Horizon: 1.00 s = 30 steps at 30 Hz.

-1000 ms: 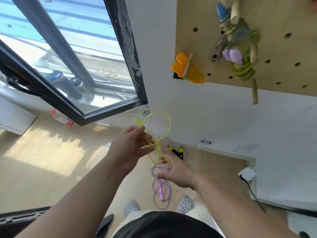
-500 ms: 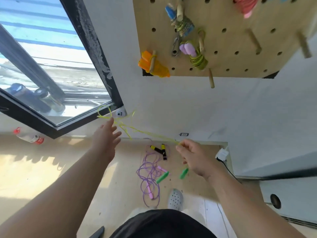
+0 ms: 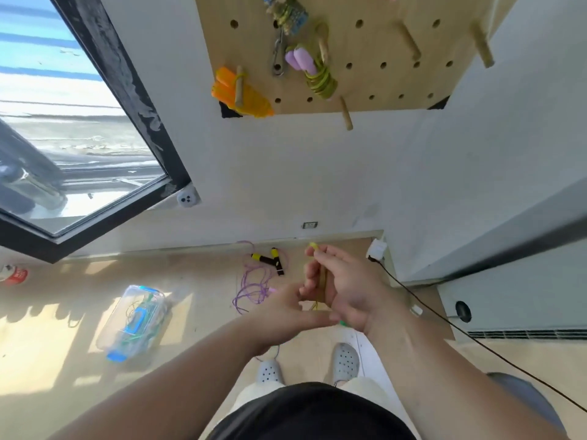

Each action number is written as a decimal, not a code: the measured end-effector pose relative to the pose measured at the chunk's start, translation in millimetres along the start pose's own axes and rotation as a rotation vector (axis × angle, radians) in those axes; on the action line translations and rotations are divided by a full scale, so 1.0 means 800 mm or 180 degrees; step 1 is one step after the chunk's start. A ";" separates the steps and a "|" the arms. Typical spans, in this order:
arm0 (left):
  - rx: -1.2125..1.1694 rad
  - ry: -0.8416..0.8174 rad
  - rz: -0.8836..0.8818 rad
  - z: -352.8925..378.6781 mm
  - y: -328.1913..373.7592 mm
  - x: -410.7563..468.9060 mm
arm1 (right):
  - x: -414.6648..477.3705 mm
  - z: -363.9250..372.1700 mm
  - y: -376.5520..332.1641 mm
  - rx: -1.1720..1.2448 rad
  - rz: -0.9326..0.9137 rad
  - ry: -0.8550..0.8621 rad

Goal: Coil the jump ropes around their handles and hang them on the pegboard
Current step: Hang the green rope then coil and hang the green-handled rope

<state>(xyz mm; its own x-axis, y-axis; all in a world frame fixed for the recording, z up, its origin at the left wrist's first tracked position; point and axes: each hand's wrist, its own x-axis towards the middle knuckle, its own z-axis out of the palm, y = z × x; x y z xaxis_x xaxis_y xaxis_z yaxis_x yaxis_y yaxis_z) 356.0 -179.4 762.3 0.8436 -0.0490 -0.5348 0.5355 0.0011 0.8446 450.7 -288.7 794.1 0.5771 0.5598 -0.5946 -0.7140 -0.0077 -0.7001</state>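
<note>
Far left on the floor (image 3: 197, 281) there's a red-capped bottle (image 3: 14, 275) below the window (image 3: 79, 147). Next comes a clear plastic box (image 3: 133, 322) with blue latches, sitting in the sun patch. Then a loose purple rope (image 3: 252, 289) sprawls on the pale wood, with black-and-yellow handles (image 3: 270, 260) just past it by the white wall. My left hand (image 3: 282, 311) hides part of that purple tangle. Its fingertips meet the right hand at the bundle, but it's too blurry, so I can't tell if it's pinching anything. My right hand (image 3: 349, 290) is curled round the yellow-green rope (image 3: 314, 247), held in the air in front of me. The bundle's long axis points away from me toward the wall, with a small loop poking out above the fingers. Up on the pegboard (image 3: 374, 42), orange handles (image 3: 244, 96) hang at the left and a purple-handled coil (image 3: 317, 74) to their right. Far right, a white plug (image 3: 377, 249) feeds a black cable (image 3: 444, 319) across the floor.
</note>
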 end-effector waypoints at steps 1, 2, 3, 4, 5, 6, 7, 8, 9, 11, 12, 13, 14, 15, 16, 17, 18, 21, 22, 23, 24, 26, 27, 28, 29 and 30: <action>0.0163 0.0057 0.0048 0.009 0.000 0.007 | -0.003 -0.004 -0.004 0.0256 -0.0035 0.0025; 0.0327 0.0162 0.0111 0.017 0.000 0.014 | -0.005 -0.010 -0.010 0.0473 -0.0104 0.0057; 0.0517 0.0286 0.0119 0.023 -0.002 0.020 | -0.008 -0.019 -0.018 0.0644 -0.0195 0.0083; 0.0692 0.0404 0.0088 0.029 0.000 0.023 | -0.010 -0.031 -0.026 0.0778 -0.0294 0.0100; 0.0803 0.0493 0.0056 0.035 0.001 0.028 | -0.013 -0.045 -0.035 0.0887 -0.0390 0.0114; 0.0846 0.0515 0.0044 0.041 0.003 0.032 | -0.016 -0.062 -0.043 0.0987 -0.0473 0.0137; 0.0895 0.0498 0.0037 0.048 0.007 0.035 | -0.019 -0.079 -0.052 0.1079 -0.0536 0.0153; 0.0988 0.0474 0.0021 0.055 0.013 0.039 | -0.022 -0.096 -0.060 0.1154 -0.0581 0.0152; 0.1077 0.0477 0.0026 0.063 0.019 0.043 | -0.024 -0.115 -0.067 0.1216 -0.0611 0.0145; 0.1261 0.0535 0.0138 0.082 0.034 0.054 | -0.031 -0.155 -0.084 0.1261 -0.0663 0.0171; 0.1359 0.0568 0.0186 0.093 0.043 0.060 | -0.035 -0.176 -0.092 0.1250 -0.0691 0.0214; 0.1455 0.0594 0.0203 0.103 0.051 0.066 | -0.038 -0.197 -0.100 0.1221 -0.0712 0.0279; 0.1541 0.0602 0.0193 0.114 0.060 0.071 | -0.040 -0.218 -0.107 0.1169 -0.0720 0.0352; 0.1628 0.0587 0.0164 0.125 0.070 0.076 | -0.043 -0.239 -0.113 0.1100 -0.0715 0.0419; 0.1696 0.0565 0.0132 0.136 0.080 0.079 | -0.045 -0.258 -0.118 0.1028 -0.0701 0.0466; 0.1725 0.0558 0.0108 0.146 0.088 0.082 | -0.049 -0.274 -0.122 0.0982 -0.0677 0.0496; 0.1656 0.0589 0.0117 0.156 0.096 0.086 | -0.052 -0.290 -0.126 0.0973 -0.0647 0.0531; 0.0647 0.0950 0.0389 0.187 0.123 0.094 | -0.064 -0.325 -0.136 0.0805 -0.0498 0.0553; 0.0165 0.1093 0.0514 0.197 0.134 0.095 | -0.069 -0.332 -0.137 0.0617 -0.0426 0.0483; -0.0290 0.1206 0.0609 0.206 0.146 0.095 | -0.075 -0.336 -0.136 0.0373 -0.0353 0.0363; -0.0678 0.1266 0.0671 0.216 0.159 0.095 | -0.082 -0.336 -0.134 0.0077 -0.0296 0.0208; -0.1216 0.1291 0.0717 0.231 0.176 0.097 | -0.099 -0.327 -0.131 -0.0592 -0.0262 -0.0142; -0.1355 0.1292 0.0715 0.236 0.181 0.099 | -0.108 -0.320 -0.131 -0.0935 -0.0277 -0.0322; -0.1418 0.1309 0.0699 0.240 0.183 0.101 | -0.114 -0.313 -0.131 -0.1285 -0.0300 -0.0511; -0.1431 0.1353 0.0667 0.242 0.183 0.103 | -0.118 -0.307 -0.132 -0.1630 -0.0327 -0.0698; -0.1434 0.1409 0.0634 0.245 0.183 0.105 | -0.120 -0.304 -0.131 -0.1959 -0.0365 -0.0847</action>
<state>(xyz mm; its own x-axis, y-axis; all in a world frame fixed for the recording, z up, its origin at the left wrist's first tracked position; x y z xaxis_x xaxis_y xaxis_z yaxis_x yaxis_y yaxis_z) 496.8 -379.0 846.3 0.8139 0.4102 -0.4114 0.2511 0.3901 0.8859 566.9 -543.3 828.1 0.4623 0.7694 -0.4407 -0.2529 -0.3620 -0.8972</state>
